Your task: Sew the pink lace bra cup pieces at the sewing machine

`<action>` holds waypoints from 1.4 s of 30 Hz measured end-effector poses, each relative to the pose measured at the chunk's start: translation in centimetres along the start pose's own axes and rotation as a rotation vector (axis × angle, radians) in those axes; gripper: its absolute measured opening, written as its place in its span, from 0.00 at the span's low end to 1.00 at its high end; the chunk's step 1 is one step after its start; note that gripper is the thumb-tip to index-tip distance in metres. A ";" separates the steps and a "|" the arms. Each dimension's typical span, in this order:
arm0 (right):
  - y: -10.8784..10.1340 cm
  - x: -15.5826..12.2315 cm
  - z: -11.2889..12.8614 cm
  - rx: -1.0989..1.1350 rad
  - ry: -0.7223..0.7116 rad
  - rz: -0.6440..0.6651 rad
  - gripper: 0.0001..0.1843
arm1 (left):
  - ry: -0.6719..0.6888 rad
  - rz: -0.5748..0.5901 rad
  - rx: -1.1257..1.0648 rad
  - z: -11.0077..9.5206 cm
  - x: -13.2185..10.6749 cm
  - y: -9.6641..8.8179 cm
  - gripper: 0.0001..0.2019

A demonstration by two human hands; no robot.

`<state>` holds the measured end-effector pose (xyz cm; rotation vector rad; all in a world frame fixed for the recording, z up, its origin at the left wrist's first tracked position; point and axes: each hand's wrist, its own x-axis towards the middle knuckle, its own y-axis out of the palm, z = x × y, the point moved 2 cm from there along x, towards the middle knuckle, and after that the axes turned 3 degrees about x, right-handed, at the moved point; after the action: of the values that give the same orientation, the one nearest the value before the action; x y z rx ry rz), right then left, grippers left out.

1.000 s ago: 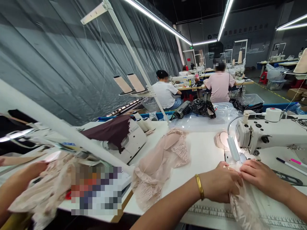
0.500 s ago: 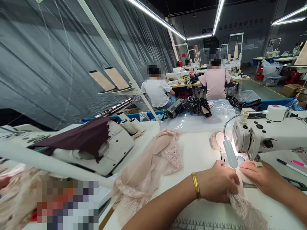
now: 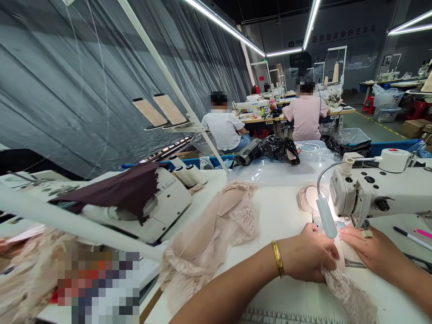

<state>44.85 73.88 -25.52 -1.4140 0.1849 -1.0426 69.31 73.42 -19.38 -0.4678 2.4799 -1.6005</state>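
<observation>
My left hand (image 3: 312,254) is closed on beige lace fabric (image 3: 351,292), its fingers curled over it just in front of the sewing machine (image 3: 378,184). The lace trails from under that hand toward the near edge. My right hand (image 3: 366,245) lies with fingers stretched flat on the smooth part of the cloth, close beside the needle area. A small grey lamp (image 3: 326,216) shines there and hides the needle and some fingertips. Behind the needle area rests a rounded beige cup with lace (image 3: 307,199); whether it joins the held cloth cannot be made out.
A beige lace bra (image 3: 216,220) lies on the white table left of my hands. A ruler (image 3: 290,316) runs along the front. Pens (image 3: 410,236) lie at right. Dark cloth (image 3: 118,191) covers a neighbouring machine. Two people (image 3: 222,128) sit ahead.
The whole view has shifted slightly to the right and down at the top. Both hands keep nearly the same place at the machine, with the lace barely moved.
</observation>
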 end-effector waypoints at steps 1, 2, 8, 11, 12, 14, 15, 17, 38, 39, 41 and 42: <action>0.0 0.0 0.0 -0.005 -0.018 0.014 0.22 | 0.004 -0.003 0.005 0.0 0.0 0.0 0.11; 0.0 0.0 -0.1 -0.008 -0.032 0.029 0.23 | 0.006 -0.006 0.014 0.0 0.0 0.1 0.11; 0.5 -0.4 -0.5 0.013 -0.025 0.037 0.21 | 0.005 -0.024 0.038 -0.3 0.0 0.3 0.09; 0.8 -0.6 -0.6 -0.032 -0.060 0.034 0.21 | -0.021 0.000 0.042 -0.4 0.0 0.3 0.09; 0.9 -0.7 -0.7 -0.054 -0.075 0.034 0.22 | -0.031 0.014 0.049 -0.4 0.0 0.3 0.09; 0.8 -0.7 -0.8 -0.092 -0.091 0.030 0.22 | -0.041 0.038 0.062 -0.3 -0.1 0.3 0.09; 0.8 -0.7 -0.9 -0.105 -0.092 0.028 0.23 | -0.039 0.043 0.066 -0.2 -0.1 0.3 0.09; 0.6 -0.6 -1.0 -0.113 -0.101 0.036 0.24 | -0.027 0.034 0.071 0.0 -0.1 0.3 0.09; -1.2 0.0 1.0 0.172 -0.215 0.157 0.20 | 0.015 -0.127 0.221 2.1 0.0 0.6 0.10; -1.4 0.1 1.4 0.211 -0.236 0.184 0.18 | 0.022 -0.132 0.225 2.0 -0.1 0.6 0.10; -1.7 0.2 2.2 0.263 -0.272 0.220 0.17 | 0.023 -0.140 0.228 1.9 -0.1 0.5 0.10; -1.8 0.2 2.5 0.276 -0.284 0.227 0.16 | 0.021 -0.144 0.225 1.9 -0.1 0.5 0.10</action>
<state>45.78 75.89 -23.37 -1.2401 -0.0079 -0.6450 69.88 72.02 -20.65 -0.6110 2.2877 -1.9204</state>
